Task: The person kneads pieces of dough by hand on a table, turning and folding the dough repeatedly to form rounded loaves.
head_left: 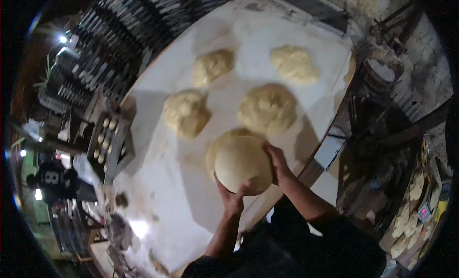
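Both my hands are around a large, smooth, rounded piece of pale dough (237, 163) near the front edge of the work table (167, 201). My left hand (233, 197) cups its lower left side, thumb on the near face. On its right side rests my right hand (278, 164), fingers partly hidden behind it. A duller dough edge shows behind the smooth face; I cannot tell whether it is a separate piece. Just beyond sits a big dough mound (267, 109). Rougher lumps lie farther off: a left one (185, 113), a far-left one (212, 68) and a far-right one (294, 64).
A tray of small dough balls (106, 139) stands off the table's left side. Stacked dark trays (129, 20) fill the far left. Another person in dark clothes (57, 180) is at the left. A bucket (381, 70) stands to the right, and pale flat pieces (406, 225) lie lower right.
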{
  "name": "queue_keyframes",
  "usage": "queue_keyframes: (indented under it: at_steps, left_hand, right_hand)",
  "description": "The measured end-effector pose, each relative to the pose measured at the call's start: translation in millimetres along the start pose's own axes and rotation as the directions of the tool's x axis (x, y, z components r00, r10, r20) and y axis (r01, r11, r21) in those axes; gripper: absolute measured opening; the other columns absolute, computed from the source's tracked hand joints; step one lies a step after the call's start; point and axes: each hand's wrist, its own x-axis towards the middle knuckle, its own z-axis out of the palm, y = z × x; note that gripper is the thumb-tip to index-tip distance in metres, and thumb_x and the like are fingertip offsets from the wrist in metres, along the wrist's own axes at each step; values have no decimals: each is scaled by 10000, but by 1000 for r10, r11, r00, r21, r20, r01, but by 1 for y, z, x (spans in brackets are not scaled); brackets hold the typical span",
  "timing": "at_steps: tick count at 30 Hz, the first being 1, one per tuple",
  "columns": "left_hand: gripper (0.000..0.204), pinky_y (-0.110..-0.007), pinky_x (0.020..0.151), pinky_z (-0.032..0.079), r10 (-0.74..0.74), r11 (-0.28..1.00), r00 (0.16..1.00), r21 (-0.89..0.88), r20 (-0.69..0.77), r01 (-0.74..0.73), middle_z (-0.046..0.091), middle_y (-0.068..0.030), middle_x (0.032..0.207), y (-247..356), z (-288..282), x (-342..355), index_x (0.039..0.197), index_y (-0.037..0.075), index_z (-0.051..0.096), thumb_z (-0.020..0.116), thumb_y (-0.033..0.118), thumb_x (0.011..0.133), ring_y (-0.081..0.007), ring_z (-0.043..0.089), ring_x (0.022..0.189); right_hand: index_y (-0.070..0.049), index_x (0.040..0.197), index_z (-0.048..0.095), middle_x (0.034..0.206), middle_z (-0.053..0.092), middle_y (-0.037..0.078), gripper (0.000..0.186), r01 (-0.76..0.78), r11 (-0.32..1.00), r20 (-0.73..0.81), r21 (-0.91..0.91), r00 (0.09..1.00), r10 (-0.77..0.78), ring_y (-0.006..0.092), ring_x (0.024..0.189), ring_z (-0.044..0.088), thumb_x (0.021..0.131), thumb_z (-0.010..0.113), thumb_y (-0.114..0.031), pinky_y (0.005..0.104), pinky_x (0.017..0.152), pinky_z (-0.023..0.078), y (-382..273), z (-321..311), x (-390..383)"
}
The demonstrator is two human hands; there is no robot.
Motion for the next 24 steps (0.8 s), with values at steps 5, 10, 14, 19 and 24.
queue_keyframes:
  at_steps: [5, 10, 14, 19, 24]
  left_hand:
    - [947, -341, 763, 581, 17, 998, 916, -62, 400, 9, 547, -167, 1271, -18, 237, 150, 1421, 16, 289, 887, 222, 716, -252, 620, 1066]
    - [945, -394, 893, 552, 259, 966, 682, -188, 684, -179, 558, -154, 1304, -70, 417, 296, 1469, 58, 265, 859, 254, 760, -269, 591, 1152]
    - [982, -443, 971, 527, -49, 982, 899, 183, 435, -35, 268, -177, 1495, -110, 431, 326, 1527, 74, 141, 808, 84, 805, -319, 521, 1229]
    - [890, -400, 927, 533, 103, 886, 842, 335, 529, -319, 303, -216, 1435, -100, 258, 275, 1499, 9, 214, 774, 80, 812, -320, 566, 1141]
    - [656, -346, 855, 490, 167, 674, 981, 714, 103, -190, 467, -138, 1262, -41, 79, 193, 1363, 5, 362, 733, 60, 825, -214, 573, 955]
  right_hand:
    - [-20, 1223, 621, 1112, 671, 88, 493, 291, 950, -172, 112, 948, -270, 208, 973, 659, 932, 612, -418, 341, 856, 531, -227, -60, 117]
    - [-4, 1219, 615, 1145, 674, 137, 463, 588, 809, -84, -20, 805, -587, 244, 973, 669, 980, 552, -395, 381, 882, 531, -376, -185, 282]
    - [18, 1070, 717, 1048, 718, 181, 632, 16, 676, -506, -737, 650, -567, 314, 1022, 670, 963, 506, -568, 404, 933, 509, -436, -272, 406]
    - [86, 1407, 436, 1363, 496, 353, 909, 98, 282, -210, -955, 451, -867, 483, 1243, 519, 953, 345, -697, 480, 1093, 377, -398, -284, 381]
    - [2, 1340, 524, 1128, 655, 157, 652, 100, 825, -321, -556, 890, -324, 263, 1003, 629, 885, 710, -426, 385, 916, 486, -278, -208, 293]
